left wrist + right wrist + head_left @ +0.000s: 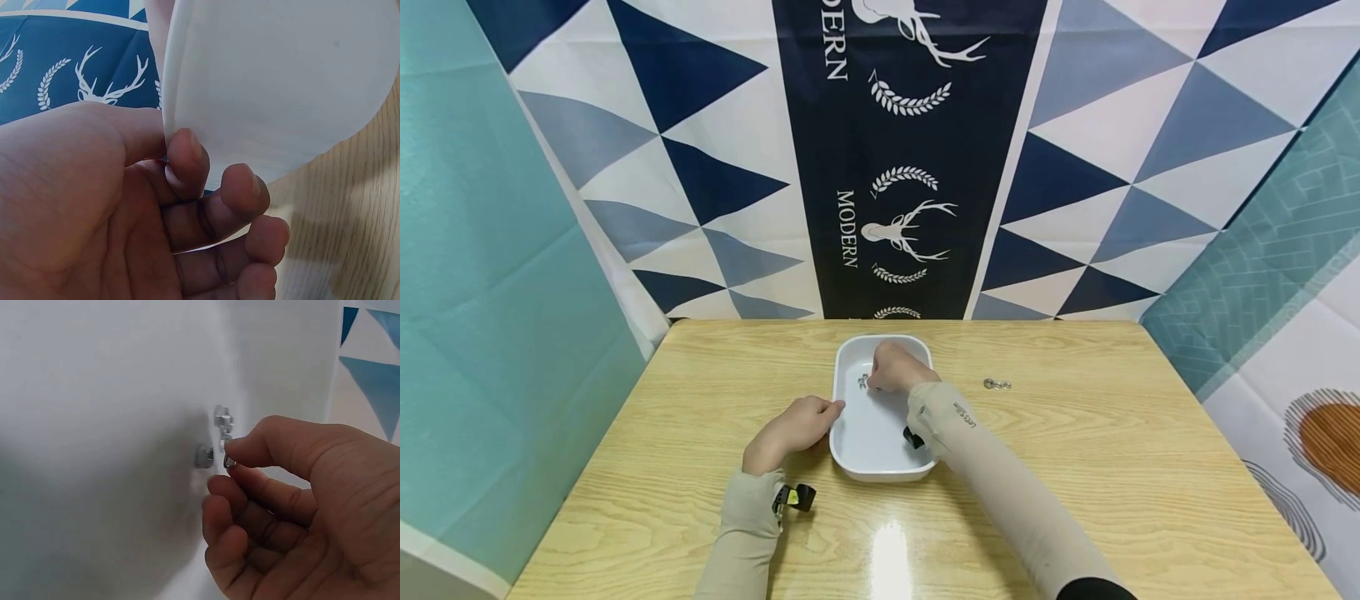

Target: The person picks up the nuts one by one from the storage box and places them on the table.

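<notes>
A white rectangular tray (874, 433) stands on the wooden table. My left hand (795, 427) pinches its left rim; in the left wrist view the thumb and index finger of that hand (144, 187) grip the tray wall (269, 81). Inside the tray, my right hand (897, 367) reaches down beside small metal pieces (862, 381). In the right wrist view the right hand (287, 500) pinches a small shiny metal piece (229, 462) between thumb and index finger, with another metal piece (204, 455) and a little cluster (223, 417) close by.
A short row of small metal pieces (997, 384) lies on the table (1112, 467) to the right of the tray. Patterned cloth (895, 167) hangs behind the table's back edge.
</notes>
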`<state>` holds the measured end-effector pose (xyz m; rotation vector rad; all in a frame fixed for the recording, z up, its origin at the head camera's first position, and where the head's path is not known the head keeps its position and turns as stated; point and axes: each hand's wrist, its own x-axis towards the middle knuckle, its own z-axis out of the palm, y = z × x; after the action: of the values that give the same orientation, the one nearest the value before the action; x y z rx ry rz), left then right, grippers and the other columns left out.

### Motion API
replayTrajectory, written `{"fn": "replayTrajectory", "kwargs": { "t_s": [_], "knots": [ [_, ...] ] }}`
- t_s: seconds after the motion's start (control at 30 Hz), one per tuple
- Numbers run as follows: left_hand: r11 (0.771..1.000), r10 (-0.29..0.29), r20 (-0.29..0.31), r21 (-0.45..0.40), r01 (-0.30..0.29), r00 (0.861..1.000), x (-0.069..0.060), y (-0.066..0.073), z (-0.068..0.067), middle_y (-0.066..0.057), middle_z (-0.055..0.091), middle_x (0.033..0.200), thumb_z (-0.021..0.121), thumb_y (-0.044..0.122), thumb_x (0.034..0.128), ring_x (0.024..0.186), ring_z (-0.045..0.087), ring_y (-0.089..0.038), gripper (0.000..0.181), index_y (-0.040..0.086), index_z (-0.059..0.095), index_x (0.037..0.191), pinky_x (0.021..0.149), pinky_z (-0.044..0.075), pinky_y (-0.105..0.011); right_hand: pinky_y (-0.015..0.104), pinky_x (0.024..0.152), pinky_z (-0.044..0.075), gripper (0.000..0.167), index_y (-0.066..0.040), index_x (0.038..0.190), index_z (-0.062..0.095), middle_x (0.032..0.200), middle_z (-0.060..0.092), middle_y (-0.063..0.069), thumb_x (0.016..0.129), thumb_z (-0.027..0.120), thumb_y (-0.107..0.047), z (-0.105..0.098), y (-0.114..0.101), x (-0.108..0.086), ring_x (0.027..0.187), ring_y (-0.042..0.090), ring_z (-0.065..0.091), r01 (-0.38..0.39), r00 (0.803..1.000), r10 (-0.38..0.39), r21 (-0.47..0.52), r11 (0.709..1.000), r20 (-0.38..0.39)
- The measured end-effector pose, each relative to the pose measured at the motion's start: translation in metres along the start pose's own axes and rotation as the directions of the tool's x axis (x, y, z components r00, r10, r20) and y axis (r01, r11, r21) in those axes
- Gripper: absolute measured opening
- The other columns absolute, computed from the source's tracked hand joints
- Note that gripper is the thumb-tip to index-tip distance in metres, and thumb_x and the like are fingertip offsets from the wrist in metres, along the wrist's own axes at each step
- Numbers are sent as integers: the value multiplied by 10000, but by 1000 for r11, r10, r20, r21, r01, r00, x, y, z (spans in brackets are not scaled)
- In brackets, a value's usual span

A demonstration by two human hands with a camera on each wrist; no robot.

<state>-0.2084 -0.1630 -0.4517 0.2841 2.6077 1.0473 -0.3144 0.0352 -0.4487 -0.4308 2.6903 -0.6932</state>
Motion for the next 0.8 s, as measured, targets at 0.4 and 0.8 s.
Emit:
{"fn": "replayTrajectory", "kwargs": {
  "t_s": [0.4, 0.8],
  "knots": [
    [1000, -3, -8, 25, 3, 1000, 1, 1, 1, 4, 472, 620, 392, 325, 1116, 593, 444, -137, 485, 74, 719, 860, 616, 375, -271, 272, 625, 484, 85, -82, 779, 710, 813, 690, 41, 853, 747, -61, -23, -2, -11, 706, 172, 603, 64, 994, -60, 51, 997, -90],
    [1000, -23, -4, -13, 23, 1000, 0, 1, 2, 13, 448, 560, 393, 344, 1115, 536, 424, -130, 486, 78, 723, 878, 583, 372, -266, 279, 632, 502, 11, -32, 859, 719, 833, 703, 74, 860, 709, -36, -50, 8, -23, 688, 170, 625, 122, 980, -106, 82, 989, -169]
  ]
}}
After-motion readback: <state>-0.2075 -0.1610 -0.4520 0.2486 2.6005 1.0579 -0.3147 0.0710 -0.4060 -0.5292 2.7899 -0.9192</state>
